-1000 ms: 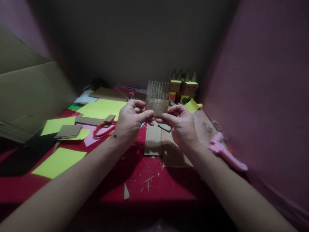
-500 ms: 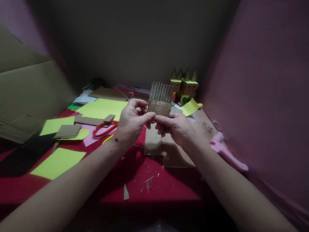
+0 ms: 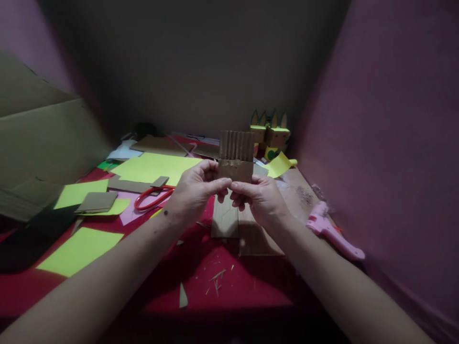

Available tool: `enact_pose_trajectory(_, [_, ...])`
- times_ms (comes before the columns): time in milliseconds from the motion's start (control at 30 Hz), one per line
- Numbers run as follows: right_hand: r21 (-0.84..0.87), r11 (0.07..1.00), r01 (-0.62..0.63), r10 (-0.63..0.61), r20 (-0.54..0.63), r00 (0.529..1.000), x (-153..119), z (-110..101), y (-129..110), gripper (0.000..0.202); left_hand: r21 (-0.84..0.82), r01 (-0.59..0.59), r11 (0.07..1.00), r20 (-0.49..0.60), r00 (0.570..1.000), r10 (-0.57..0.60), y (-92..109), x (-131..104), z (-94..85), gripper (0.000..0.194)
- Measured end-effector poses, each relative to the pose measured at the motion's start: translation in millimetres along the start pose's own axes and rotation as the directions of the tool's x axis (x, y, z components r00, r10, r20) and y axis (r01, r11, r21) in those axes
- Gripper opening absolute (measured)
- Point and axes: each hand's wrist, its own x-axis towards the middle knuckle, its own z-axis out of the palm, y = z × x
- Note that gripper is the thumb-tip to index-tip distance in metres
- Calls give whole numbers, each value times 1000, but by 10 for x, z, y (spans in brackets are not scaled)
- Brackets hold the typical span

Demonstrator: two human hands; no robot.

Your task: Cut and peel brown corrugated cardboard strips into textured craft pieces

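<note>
Between my two hands is a small piece of corrugated cardboard (image 3: 235,160), held upright above the table. Its upper part shows bare ridges; the lower part still carries smooth brown paper with a torn edge. My left hand (image 3: 199,188) pinches the lower left corner, thumb in front. At the lower right corner my right hand (image 3: 260,196) grips it the same way, both thumb tips nearly meeting at the bottom edge. Below the hands lie a pale cardboard strip (image 3: 224,222) and a brown cardboard sheet (image 3: 256,239).
Red-handled scissors (image 3: 147,199) and yellow paper (image 3: 154,167) lie left on the red cloth (image 3: 150,291). A pink glue gun (image 3: 335,234) rests at right. Cardboard figures (image 3: 274,136) stand at the back. Scraps (image 3: 217,277) are scattered in front; a cardboard box (image 3: 46,143) stands far left.
The cardboard piece has tilted more upright, its ridged face now darker and squarer to me. Both hands keep their hold. The whole view has shifted slightly, with the scene sitting lower.
</note>
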Motion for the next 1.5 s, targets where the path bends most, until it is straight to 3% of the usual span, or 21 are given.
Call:
enact_pose_trajectory(100, [3,1000,-4,4,7,1000,-10,24,2,16,-9,-9,1000,-12,1000,9,1,-7,-9,22])
enact_pose_trajectory(267, [-17,991,-132,133,180,975,7,-35,-37,25,-1,-11,1000,-26,1000,11,-13,6,-59,23])
enact_pose_trajectory(400, [-36,989,-145,149,114,982,4,-67,-15,27,121,75,990,66,994,-83,-1,-4,-71,17])
enact_pose_trajectory(533, [-57,989,-135,140,105,984,-4,-70,3,31,213,95,972,13,995,-100,15,-31,-76,6])
enact_pose_trajectory(733, [-83,980,-182,199,314,928,-8,-141,-52,37,208,85,974,36,995,-95,32,-31,-123,6])
enact_pose_trajectory(933, [-102,991,-89,104,150,983,-31,-128,29,42,217,194,957,69,975,-213,54,-45,-84,21])
enact_pose_trajectory(1100, [-151,985,-80,108,188,976,-29,-109,21,40,273,147,951,47,985,-165,33,-59,-79,21])
enact_pose_trajectory(1267, [-147,989,31,-12,126,992,-16,-139,12,26,379,118,918,76,985,-157,7,-43,-113,22])
enact_pose_trajectory(1500, [-110,994,7,-3,37,999,-61,-124,51,23,310,185,933,105,968,-227,-37,-41,-107,19])
